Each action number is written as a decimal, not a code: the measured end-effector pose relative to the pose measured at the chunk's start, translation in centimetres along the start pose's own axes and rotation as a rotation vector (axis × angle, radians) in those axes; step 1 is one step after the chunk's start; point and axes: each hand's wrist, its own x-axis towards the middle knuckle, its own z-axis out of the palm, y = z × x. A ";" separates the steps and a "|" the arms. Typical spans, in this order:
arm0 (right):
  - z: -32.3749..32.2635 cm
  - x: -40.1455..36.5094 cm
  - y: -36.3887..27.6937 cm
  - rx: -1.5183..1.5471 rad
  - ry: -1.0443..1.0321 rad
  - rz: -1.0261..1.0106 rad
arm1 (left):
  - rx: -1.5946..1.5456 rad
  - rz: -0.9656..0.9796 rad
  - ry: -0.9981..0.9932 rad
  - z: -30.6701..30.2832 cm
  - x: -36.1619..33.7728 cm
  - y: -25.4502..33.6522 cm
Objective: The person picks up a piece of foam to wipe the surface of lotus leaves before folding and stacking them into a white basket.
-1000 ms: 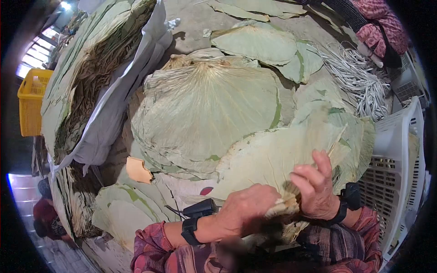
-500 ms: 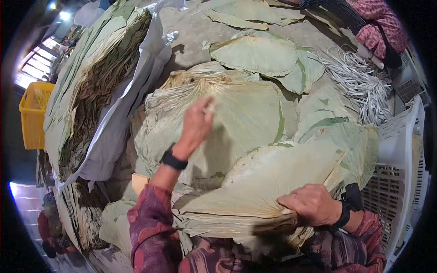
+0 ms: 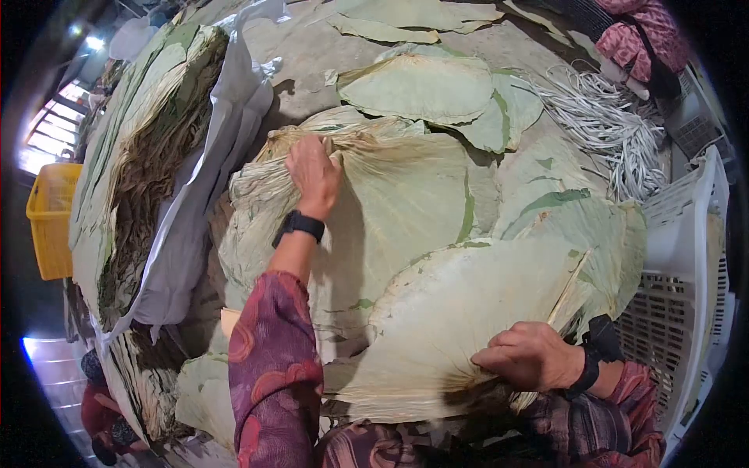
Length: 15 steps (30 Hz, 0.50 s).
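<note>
My left hand (image 3: 314,173) has reached forward to the gathered, wrinkled edge of a large pale-green dried lotus leaf (image 3: 409,191), which tops a pile in the middle. Its fingers are closed on that edge; the fingertips are partly hidden. Close to my lap, my right hand (image 3: 534,357) grips the near edge of another dried lotus leaf (image 3: 468,304), thumb on top. That leaf fans out away from me over folded layers.
A tall leaf stack (image 3: 148,148) wrapped in white sheeting (image 3: 187,226) stands left, beside a yellow crate (image 3: 55,226). Right are a white plastic basket (image 3: 679,288) and white strips (image 3: 608,132). More leaves (image 3: 421,86) lie ahead. Another person's pink sleeve (image 3: 628,51) shows top right.
My left hand has moved forward and left, from above the middle leaf onto its gathered edge. My right hand stays at the near leaf. The view has shifted slightly.
</note>
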 end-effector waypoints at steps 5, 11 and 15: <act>0.6 -0.4 -0.4 -0.148 -0.008 -0.080 | -0.353 0.117 -0.239 -8.2 -9.4 8.0; 1.0 -0.8 -1.7 -0.289 0.009 -0.186 | -0.673 0.093 -0.874 -18.1 -21.3 12.7; 1.0 -1.2 -2.4 -0.317 0.012 -0.200 | -0.682 -0.313 -0.491 -23.0 -21.7 6.7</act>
